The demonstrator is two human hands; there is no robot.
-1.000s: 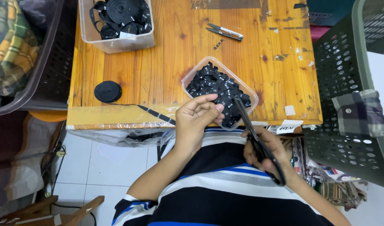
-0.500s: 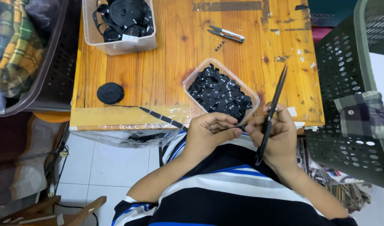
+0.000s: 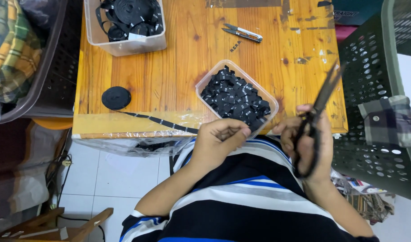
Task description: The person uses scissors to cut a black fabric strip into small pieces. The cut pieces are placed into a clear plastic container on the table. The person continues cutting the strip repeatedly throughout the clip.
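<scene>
- The right hand [image 3: 309,142] has its fingers clamped through the handles of black scissors [image 3: 316,115], blades pointing up over the worktop's [image 3: 178,71] near right corner
- The left hand [image 3: 219,140] has its fingers curled together, pinching something too small to tell, at the near edge
- Just beyond it, a clear tray [image 3: 204,85] of cut black labels [image 3: 236,98]
- A black tape roll [image 3: 116,97] lies near the left edge

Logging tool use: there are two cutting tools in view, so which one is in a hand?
The large black scissors, gripped in the right hand. The small silver thread snips lie untouched on the wooden table.
</scene>
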